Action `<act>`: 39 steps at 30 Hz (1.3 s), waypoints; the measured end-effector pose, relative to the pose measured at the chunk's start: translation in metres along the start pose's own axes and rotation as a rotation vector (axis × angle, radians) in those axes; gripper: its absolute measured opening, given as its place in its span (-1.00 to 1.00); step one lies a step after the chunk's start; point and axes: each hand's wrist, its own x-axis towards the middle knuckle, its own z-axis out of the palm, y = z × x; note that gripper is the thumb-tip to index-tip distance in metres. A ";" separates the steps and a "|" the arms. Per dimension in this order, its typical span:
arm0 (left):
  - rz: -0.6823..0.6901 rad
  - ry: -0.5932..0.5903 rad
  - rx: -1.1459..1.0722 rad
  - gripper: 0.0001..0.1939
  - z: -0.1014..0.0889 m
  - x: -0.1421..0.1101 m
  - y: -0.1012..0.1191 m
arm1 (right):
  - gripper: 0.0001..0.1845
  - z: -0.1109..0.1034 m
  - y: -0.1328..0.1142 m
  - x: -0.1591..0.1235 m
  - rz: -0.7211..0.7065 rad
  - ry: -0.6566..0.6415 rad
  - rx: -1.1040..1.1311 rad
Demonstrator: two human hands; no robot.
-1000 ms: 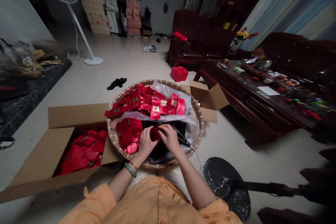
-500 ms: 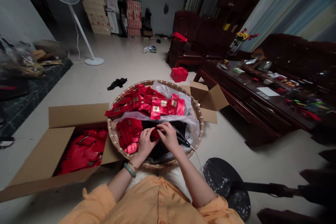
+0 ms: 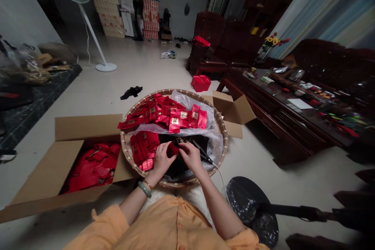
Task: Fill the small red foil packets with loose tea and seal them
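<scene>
My left hand (image 3: 162,159) is closed around a small red packet (image 3: 172,149), whose mouth looks open. Against its right edge, my right hand (image 3: 190,154) has its fingers pinched together; what they hold, if anything, I cannot make out. Both hands are over the near half of a round woven basket (image 3: 225,140) lined with clear plastic (image 3: 215,142). Filled red packets (image 3: 174,121) with pale labels lie in the far half. Flat red packets (image 3: 143,144) are stacked left of my hands. A black stick-like tool (image 3: 203,154) with a white cord rests at the right.
An open cardboard box (image 3: 55,168) of red packets stands left of the basket. Another open box (image 3: 234,111) and a red box (image 3: 200,83) lie beyond it to the right. A black round base (image 3: 249,199) with a pole is near my right arm. A long dark wooden table (image 3: 278,117) runs along the right.
My right hand has shifted slightly right, away from the packet's mouth. The left hand keeps hold of the red packet. The whole view has moved slightly.
</scene>
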 end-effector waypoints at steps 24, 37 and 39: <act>-0.006 -0.006 0.015 -0.49 0.002 -0.001 0.002 | -0.74 -0.003 0.011 0.000 -0.017 0.045 -0.033; -0.026 -0.187 -0.181 -0.59 -0.012 0.007 0.002 | -0.85 -0.006 0.002 0.003 -0.067 0.010 0.027; -0.023 -0.214 -0.200 -0.61 -0.014 0.008 0.000 | -0.87 -0.008 0.000 0.004 -0.062 -0.024 -0.010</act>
